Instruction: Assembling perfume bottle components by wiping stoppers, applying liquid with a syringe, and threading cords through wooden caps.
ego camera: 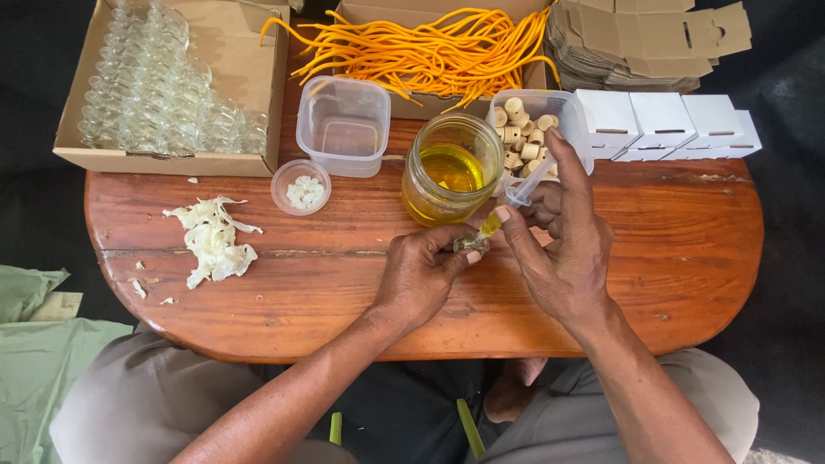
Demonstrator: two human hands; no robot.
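This looks like a small home workshop for packing tiny bottles by hand. A worn oval wooden table (670, 258) serves as the bench, with dark floor around it. Beyond the fingers (516, 228) stands a jar of yellow oil (449, 176), and past it a tub of corks (526, 129), orange cords (430, 51), flat cardboard blanks (644, 39) and folded white boxes (666, 120). Far to their left sits a carton of little glass bottles (163, 82).

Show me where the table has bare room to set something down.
Bare wood lies right of the right hand, below the white boxes, and along the near edge left of the left hand. The back edge around the oil jar and cork tub is crowded.
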